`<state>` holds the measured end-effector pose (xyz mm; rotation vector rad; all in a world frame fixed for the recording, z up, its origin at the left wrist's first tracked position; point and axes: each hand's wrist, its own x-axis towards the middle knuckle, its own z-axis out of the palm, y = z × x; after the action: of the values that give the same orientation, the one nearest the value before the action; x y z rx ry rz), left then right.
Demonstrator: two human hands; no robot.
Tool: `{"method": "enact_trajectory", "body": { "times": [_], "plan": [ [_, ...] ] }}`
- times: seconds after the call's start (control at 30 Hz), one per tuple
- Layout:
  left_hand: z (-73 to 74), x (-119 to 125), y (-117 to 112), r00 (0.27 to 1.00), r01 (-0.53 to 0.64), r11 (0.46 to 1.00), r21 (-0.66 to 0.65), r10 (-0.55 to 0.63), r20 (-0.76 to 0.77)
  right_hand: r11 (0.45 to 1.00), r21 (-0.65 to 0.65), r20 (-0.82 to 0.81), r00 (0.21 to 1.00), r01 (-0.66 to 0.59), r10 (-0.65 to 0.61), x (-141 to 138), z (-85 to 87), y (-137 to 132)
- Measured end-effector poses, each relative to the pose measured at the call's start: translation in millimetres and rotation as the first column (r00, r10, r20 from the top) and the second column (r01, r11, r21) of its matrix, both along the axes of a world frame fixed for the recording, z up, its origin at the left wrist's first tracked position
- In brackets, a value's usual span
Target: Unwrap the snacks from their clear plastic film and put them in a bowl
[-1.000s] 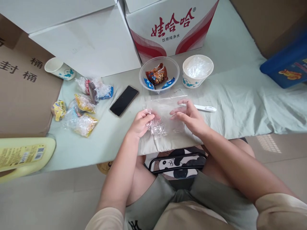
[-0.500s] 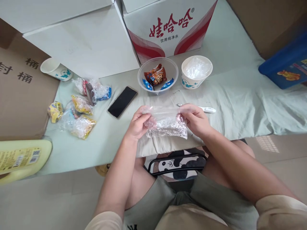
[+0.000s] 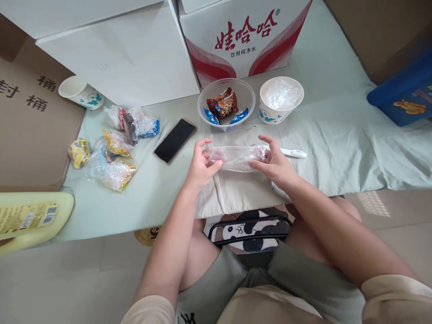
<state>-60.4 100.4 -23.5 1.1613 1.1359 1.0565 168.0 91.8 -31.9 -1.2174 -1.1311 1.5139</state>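
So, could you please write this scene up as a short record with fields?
left hand: holds one end of the clear plastic, index finger raised
right hand: holds the other end, index finger raised
beside right hand: white tool, partly hidden
beyond the hands: clear bowl with brown and blue packets; paper cup holding crumpled plastic
left of bowl: phone, screen dark
left of phone: several colourful packets
surface: pale green cloth

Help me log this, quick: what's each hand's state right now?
Left hand: holding clear plastic at one end.
Right hand: holding the other end.
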Motion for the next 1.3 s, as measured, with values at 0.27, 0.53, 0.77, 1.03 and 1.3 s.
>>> {"method": "enact_trajectory", "body": {
  "times": [0.27, 0.53, 0.77, 1.03, 1.3],
  "plan": [
    [-2.2, -2, 2, 0.931, -0.274, 0.931, 0.241, 0.320, -0.177, 0.980, 0.173, 0.170, 0.977, 0.098, -0.128, -1, 7.1, -2],
    [-14.2, 21, -11, 0.971, 0.235, 0.965, 0.120, -0.225, -0.085, 0.897, 0.356, 0.124, 0.965, -0.262, 0.233, -15, 5.9, -17],
    [-6.2, 27, -9, 0.994, 0.104, 0.994, 0.035, -0.103, -0.023, 0.928, 0.363, 0.215, 0.962, 0.083, -0.170, -18, -6.0, -13],
    [-1.3, 26, -8, 0.989, 0.033, 0.999, -0.032, -0.028, 0.142, 0.976, 0.198, 0.043, 0.995, -0.096, 0.089, -12, -0.2, -10],
    [4.2, 18, -5, 0.992, -0.021, 0.996, -0.084, 0.032, 0.124, 0.877, 0.394, 0.145, 0.924, 0.275, -0.355, 18, 24.3, -1]
  ]
}}
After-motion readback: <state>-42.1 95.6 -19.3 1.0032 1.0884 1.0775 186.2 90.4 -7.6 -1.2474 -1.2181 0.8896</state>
